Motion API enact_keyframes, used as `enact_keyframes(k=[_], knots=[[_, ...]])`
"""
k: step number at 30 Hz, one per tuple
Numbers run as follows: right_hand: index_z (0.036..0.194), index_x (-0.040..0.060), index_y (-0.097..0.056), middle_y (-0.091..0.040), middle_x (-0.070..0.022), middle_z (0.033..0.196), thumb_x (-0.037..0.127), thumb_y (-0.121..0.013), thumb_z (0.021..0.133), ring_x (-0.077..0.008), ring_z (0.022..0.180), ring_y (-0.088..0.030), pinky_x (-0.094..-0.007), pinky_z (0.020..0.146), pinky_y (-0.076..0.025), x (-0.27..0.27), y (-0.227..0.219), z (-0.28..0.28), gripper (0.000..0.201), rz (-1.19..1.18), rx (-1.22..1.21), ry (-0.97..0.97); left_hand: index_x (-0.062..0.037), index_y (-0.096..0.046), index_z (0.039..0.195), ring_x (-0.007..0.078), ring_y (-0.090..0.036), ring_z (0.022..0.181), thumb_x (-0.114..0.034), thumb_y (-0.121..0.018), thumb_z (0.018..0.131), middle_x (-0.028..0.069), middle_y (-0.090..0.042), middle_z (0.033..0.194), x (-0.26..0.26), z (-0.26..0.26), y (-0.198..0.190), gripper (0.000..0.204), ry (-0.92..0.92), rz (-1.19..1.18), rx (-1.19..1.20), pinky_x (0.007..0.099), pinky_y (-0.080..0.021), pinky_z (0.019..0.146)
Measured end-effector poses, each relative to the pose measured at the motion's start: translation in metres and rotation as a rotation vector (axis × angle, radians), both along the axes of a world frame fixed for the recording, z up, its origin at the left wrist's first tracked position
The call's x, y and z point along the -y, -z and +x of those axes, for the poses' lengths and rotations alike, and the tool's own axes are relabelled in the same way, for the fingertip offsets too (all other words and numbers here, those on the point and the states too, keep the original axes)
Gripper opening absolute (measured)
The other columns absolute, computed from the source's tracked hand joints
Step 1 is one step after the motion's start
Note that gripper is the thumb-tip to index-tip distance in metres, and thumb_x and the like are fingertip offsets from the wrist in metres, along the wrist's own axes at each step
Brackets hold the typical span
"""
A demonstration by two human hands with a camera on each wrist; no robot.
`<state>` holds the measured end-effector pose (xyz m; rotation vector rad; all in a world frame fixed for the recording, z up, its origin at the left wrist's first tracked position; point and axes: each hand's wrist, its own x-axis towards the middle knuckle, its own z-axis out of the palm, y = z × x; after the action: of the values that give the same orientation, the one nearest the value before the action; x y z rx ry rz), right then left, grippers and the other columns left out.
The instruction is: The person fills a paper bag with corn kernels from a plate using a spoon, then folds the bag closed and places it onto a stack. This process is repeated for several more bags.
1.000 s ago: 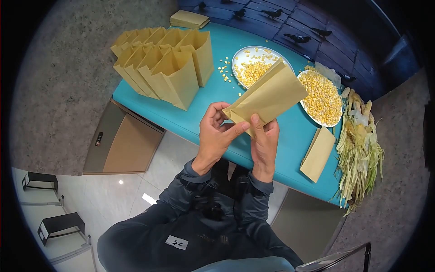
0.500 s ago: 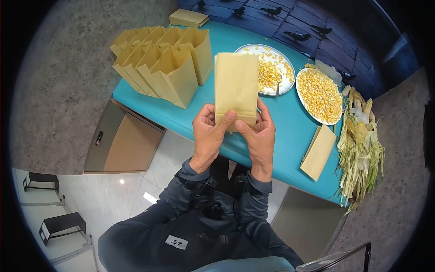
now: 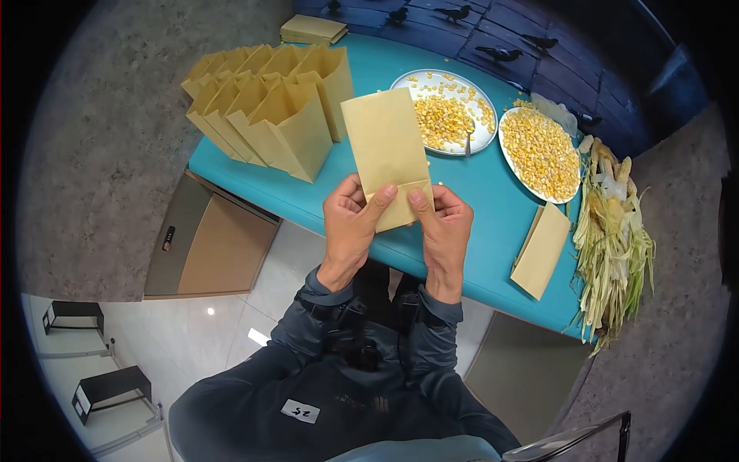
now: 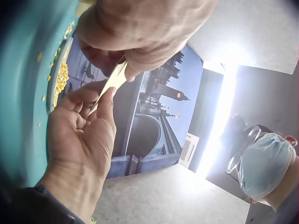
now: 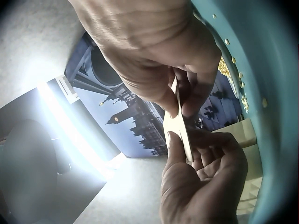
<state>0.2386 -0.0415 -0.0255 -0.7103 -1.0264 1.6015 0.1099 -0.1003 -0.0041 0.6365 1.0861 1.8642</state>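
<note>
A flat, folded brown paper bag (image 3: 387,142) is held up in front of the body, tilted slightly to the left. The left hand (image 3: 352,227) pinches its lower left part, thumb on the front face and fingers behind. At the lower right the right hand (image 3: 446,231) grips it the same way, the two thumbs close together along a crosswise fold near the bottom end. Both wrist views show the bag edge-on as a thin strip between the hands. Another folded paper bag (image 3: 541,250) lies at the table's right.
Opened paper bags (image 3: 300,138) stand in rows at the left of the teal table (image 3: 493,266). Behind them lies a flat stack of bags (image 3: 314,29). A plate (image 3: 483,142) holds corn kernels and a spoon (image 3: 469,138); another plate of kernels (image 3: 540,154) and husked corn (image 3: 610,254) are farther right.
The bag was first slanted to the right, then swung upright to face the body, and now leans slightly left. Both hands keep hold of its bottom end throughout.
</note>
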Motion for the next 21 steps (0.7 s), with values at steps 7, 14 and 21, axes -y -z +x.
enact_keyframes(k=[7,14,21], knots=[[0.107,-0.006,-0.077,-0.078,-0.0069,0.088,0.015,-0.084,0.099,-0.0064,0.075,-0.068,-0.0222,0.068,-0.054,-0.002,0.0,0.006,0.023,0.056,0.061,0.032,0.0074,-0.072,0.116,0.014,-0.074,0.095,-0.006,-0.081,0.1,0.0153,-0.08,0.109,0.003,-0.007,0.015,0.024,0.04,-0.003,-0.013,0.0263,-0.06,0.087],[0.113,-0.0046,-0.076,-0.079,-0.0056,0.097,0.013,-0.082,0.1,-0.0068,0.085,-0.07,-0.0233,0.074,-0.056,0.016,-0.028,0.049,0.023,0.142,0.196,0.23,0.0065,-0.067,0.131,0.0132,-0.073,0.091,-0.005,-0.083,0.097,0.0138,-0.08,0.105,-0.003,0.016,-0.004,0.039,0.167,-0.07,-0.235,0.0257,-0.058,0.084],[0.122,-0.0087,-0.071,-0.08,-0.0107,0.096,0.008,-0.083,0.098,-0.0082,0.081,-0.072,-0.022,0.07,-0.055,0.025,-0.045,0.193,0.032,0.131,0.489,0.701,-0.0033,-0.06,0.148,0.0342,-0.063,0.13,-0.011,-0.086,0.088,0.0196,-0.065,0.142,-0.03,0.1,-0.036,0.066,0.369,0.309,-1.048,0.0458,-0.053,0.103]])
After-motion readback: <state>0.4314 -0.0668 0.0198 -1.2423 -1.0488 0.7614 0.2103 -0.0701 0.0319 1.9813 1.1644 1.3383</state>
